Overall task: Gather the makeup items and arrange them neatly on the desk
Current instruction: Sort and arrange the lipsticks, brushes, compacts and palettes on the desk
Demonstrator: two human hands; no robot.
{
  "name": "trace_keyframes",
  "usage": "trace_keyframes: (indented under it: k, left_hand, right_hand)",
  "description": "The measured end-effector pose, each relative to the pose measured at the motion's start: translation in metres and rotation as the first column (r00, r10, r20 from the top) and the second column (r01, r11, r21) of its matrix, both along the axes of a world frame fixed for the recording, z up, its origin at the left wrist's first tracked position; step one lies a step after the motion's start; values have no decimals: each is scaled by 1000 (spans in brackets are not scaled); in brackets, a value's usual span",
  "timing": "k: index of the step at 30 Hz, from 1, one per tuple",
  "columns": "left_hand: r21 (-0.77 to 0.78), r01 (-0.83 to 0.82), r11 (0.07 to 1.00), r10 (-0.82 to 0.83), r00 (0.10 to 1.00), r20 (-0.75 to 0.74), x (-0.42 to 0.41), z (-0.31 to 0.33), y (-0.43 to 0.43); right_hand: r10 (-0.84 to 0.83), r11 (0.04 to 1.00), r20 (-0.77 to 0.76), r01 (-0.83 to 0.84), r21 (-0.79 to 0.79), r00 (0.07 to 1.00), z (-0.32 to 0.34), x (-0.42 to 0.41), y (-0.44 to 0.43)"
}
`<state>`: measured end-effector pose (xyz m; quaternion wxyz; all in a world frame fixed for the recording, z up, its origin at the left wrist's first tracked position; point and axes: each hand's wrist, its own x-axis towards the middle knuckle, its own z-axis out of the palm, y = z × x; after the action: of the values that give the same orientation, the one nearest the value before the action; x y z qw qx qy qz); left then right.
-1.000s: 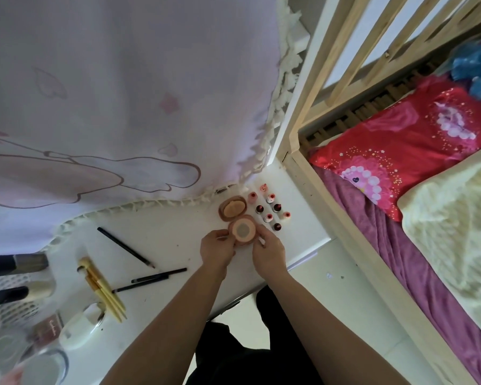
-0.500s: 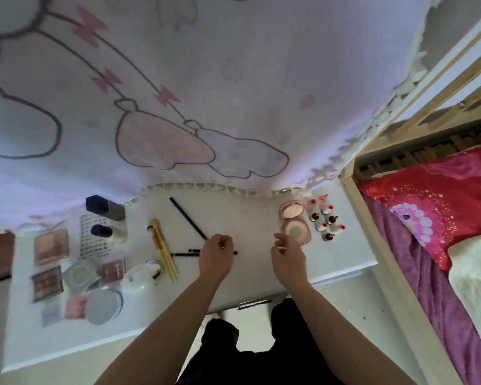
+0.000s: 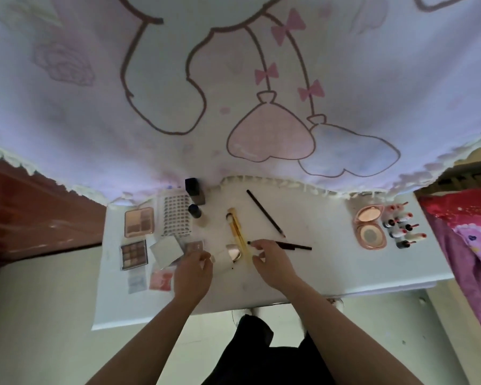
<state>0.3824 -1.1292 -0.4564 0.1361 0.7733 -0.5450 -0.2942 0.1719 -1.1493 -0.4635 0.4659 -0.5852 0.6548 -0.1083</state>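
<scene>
both hands have slid left from the round pink open compact (image 3: 370, 227) to the middle of the white desk (image 3: 331, 270). right hand (image 3: 274, 266) seems to pinch the left end of a thin black pencil (image 3: 295, 246) at frame centre; left hand (image 3: 193, 270) curls nearby, grip unclear. gathering pencils looks underway; next, lay it alongside the second black pencil (image 3: 264, 212). count: two pencils, two rectangular eyeshadow palettes (image 3: 139, 222), one compact.

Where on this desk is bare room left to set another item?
Bare: between the slanted black pencil and the pink compact, and the front strip of the desk right of the right hand. Crowded: the left end around the palettes, and by the gold brushes.
</scene>
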Motion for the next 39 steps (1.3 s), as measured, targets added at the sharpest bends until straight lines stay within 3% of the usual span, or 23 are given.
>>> trace_keyframes:
  k: [3, 7, 13, 18, 21, 24, 27, 29, 33, 36, 39]
  left_hand:
    - [-28, -50, 998, 51, 998, 43, 29, -3, 12]
    - [-100, -163, 982, 164, 986, 7, 62, -6, 29]
    - [-90, -346, 934, 342, 938, -61, 92, -12, 54]
    - [31, -359, 933, 360, 925, -121, 106, -24, 69]
    - [22, -347, 938, 346, 929, -133, 108, -26, 73]
    - [13, -350, 937, 349, 929, -122, 111, -28, 73]
    - [42, -351, 935, 353, 926, -132, 112, -30, 72]
    - [57, -367, 928, 371, 918, -140, 111, -29, 71]
    - [75, -468, 881, 470, 842, -265, 101, -10, 55]
    - [285, -432, 855, 512, 627, -587, 81, 27, 26]
    - [285, -194, 939, 344, 575, -742, 55, 69, 1]
  right_hand:
    - [61, 998, -26, -62, -10, 998, 4, 25, 4]
    - [172, 985, -50, -172, -7, 984, 7, 56, 5]
    - [372, 928, -122, -374, 15, 920, 11, 97, 6]
    - [576, 796, -234, -602, -57, 784, 16, 128, 10]
    - [678, 663, -352, -744, -86, 645, 10, 142, 14]
    - [697, 610, -426, -790, -71, 577, 1, 148, 18]
    - [663, 655, -403, -750, -96, 631, -2, 145, 17]
    - [592, 747, -351, -658, -100, 726, 3, 140, 16]
    - [241, 967, -75, -246, -69, 968, 26, 126, 7]
    - [87, 996, 172, -84, -23, 981, 45, 107, -4]
    - [96, 995, 272, -82, -61, 957, 66, 87, -10]
